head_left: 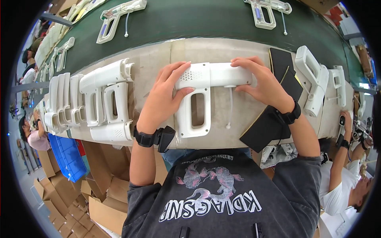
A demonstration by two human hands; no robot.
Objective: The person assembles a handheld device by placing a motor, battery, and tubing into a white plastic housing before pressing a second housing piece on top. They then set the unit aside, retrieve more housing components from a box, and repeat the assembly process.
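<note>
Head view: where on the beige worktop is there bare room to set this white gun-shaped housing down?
Bare beige worktop lies behind the held white gun-shaped plastic housing, up to the green conveyor belt. Crowded: stacked white housings on the left, black foam pads on the right.

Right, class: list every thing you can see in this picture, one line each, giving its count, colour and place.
Held housing: one, white, gun-shaped, on the workbench between both hands.
Thin tube: one, white, hanging from the held housing.
Stacked housings: several, white, bench left.
Housing: one, white, bench right.
Black pads: a few, bench right, under the right forearm.
Conveyor belt: one, dark green, beyond the bench, carrying white housings.
Blue crate: one, lower left.
Cardboard boxes: many, brown, floor left.
Left hand: grips the housing near its handle.
Right hand: presses its barrel.
</note>
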